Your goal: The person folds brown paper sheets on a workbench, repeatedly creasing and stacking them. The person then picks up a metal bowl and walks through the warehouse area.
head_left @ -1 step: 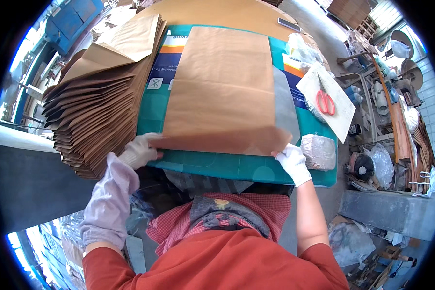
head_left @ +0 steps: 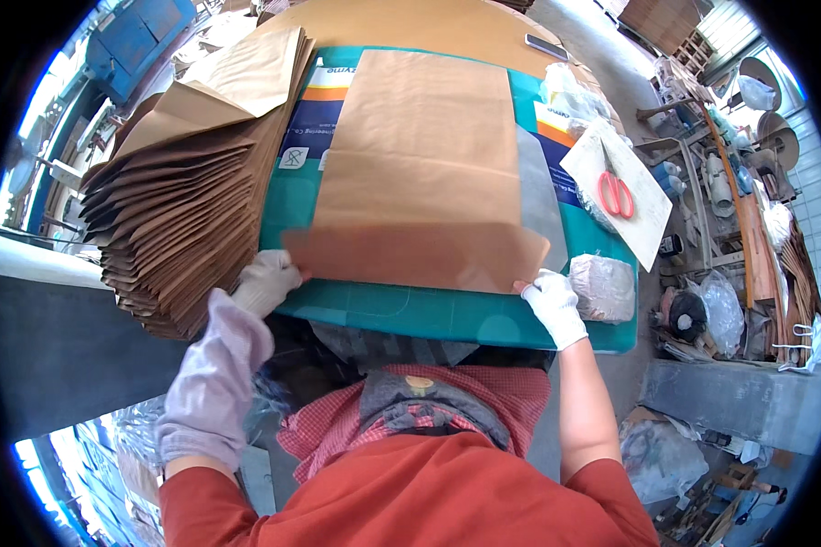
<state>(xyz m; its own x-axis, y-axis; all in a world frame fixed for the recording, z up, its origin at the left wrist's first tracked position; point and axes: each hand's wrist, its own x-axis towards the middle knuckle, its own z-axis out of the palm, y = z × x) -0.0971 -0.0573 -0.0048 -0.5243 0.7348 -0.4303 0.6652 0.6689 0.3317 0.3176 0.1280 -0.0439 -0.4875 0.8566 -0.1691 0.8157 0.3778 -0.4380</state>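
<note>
Flat brown rectangular paper piece (head_left: pixel 420 146) on green plastic table cover (head_left: pixel 374 305), near end raised as a flap (head_left: pixel 410 253). White-gloved right hand (head_left: pixel 552 301) pinches flap's right corner, fingers closed; white-gloved left hand (head_left: pixel 266 283) curled at left corner, hold unclear; probably spread wide to keep it level. Left of paper piece: fanned brown paper stack (head_left: pixel 182 205). Right: crumpled clear plastic bag (head_left: pixel 573 94), contents unclear; plastic-wrapped white bundle (head_left: pixel 602 287).

the gloved left hand (head_left: pixel 266 283) reaches forward and inward, its fingers (head_left: pixel 301 273) bent, though how tightly they close is hard to tell. the gloved right hand (head_left: pixel 555 299) tilts inward, fingers drawn together. the covered left forearm (head_left: pixel 202 392) slants inward; the bare right forearm (head_left: pixel 586 401) stands nearly straight.
</note>
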